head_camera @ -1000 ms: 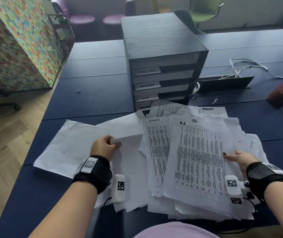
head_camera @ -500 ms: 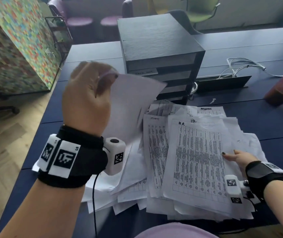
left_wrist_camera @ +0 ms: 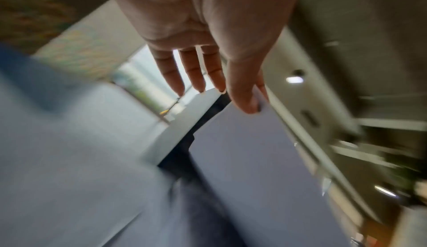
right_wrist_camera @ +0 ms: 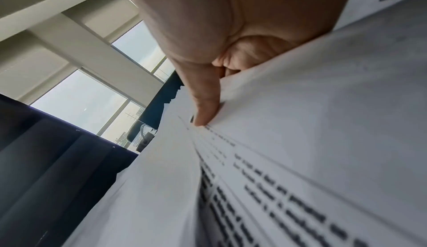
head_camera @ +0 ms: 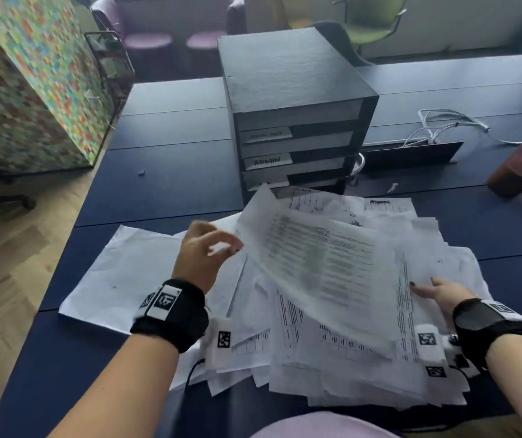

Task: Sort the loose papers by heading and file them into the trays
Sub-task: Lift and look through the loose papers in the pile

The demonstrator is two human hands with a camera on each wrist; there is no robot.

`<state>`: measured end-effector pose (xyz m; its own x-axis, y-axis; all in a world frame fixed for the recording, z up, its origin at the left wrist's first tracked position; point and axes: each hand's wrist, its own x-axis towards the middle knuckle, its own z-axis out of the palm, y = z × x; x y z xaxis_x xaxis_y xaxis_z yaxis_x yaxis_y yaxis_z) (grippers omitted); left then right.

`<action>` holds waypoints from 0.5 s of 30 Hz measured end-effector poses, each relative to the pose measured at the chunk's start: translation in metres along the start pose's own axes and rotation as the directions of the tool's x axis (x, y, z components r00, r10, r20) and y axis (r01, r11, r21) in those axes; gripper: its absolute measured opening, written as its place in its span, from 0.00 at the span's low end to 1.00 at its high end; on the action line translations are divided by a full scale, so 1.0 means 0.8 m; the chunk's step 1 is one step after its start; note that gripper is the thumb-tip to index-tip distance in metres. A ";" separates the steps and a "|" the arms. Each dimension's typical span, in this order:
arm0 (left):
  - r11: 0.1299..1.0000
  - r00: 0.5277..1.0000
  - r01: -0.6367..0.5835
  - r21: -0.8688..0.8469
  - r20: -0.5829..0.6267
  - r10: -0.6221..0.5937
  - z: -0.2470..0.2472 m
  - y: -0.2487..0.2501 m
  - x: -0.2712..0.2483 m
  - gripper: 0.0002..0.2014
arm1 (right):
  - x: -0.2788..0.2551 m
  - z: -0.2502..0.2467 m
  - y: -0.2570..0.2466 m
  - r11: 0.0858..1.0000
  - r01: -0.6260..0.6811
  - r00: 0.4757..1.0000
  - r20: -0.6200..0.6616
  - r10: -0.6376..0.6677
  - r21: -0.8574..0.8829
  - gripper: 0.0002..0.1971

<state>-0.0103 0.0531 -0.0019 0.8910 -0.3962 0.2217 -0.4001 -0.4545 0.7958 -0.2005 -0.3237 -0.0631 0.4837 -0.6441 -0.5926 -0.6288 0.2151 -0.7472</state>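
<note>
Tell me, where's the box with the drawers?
In the head view the drawer box stands on the blue table, just behind the paper pile, left of the white cables.

bare desk (head_camera: pixel 171 172) lies open at ten o'clock; tray stack (head_camera: pixel 297 121) blocks twelve, paper heap (head_camera: pixel 348 311) fills the near middle.
</note>
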 end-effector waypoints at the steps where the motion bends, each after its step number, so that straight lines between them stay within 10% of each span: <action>1: 0.983 0.986 0.166 -0.073 0.017 -0.166 0.003 -0.016 -0.006 0.18 | 0.001 0.002 0.001 1.000 0.011 1.000 -0.004 -0.011 0.004 0.36; 4: 0.768 0.834 0.534 -0.352 0.074 -0.546 0.009 -0.046 -0.022 0.23 | 0.014 0.005 0.010 1.000 -0.001 1.000 0.010 0.001 -0.011 0.46; 10: 0.360 0.585 0.707 -0.609 0.217 -0.781 0.020 -0.054 -0.034 0.19 | 0.018 0.001 0.010 0.997 -0.016 1.000 0.027 0.014 0.074 0.35; 15: 0.400 0.623 0.728 -0.556 0.294 -0.725 0.044 -0.053 -0.041 0.07 | 0.014 -0.001 0.015 0.997 -0.010 0.997 0.079 0.005 0.070 0.44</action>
<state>-0.0299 0.0569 -0.0628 0.7820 -0.1519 -0.6045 0.6081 -0.0268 0.7934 -0.2032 -0.3288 -0.0786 0.5272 -0.5834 -0.6179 -0.5895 0.2726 -0.7604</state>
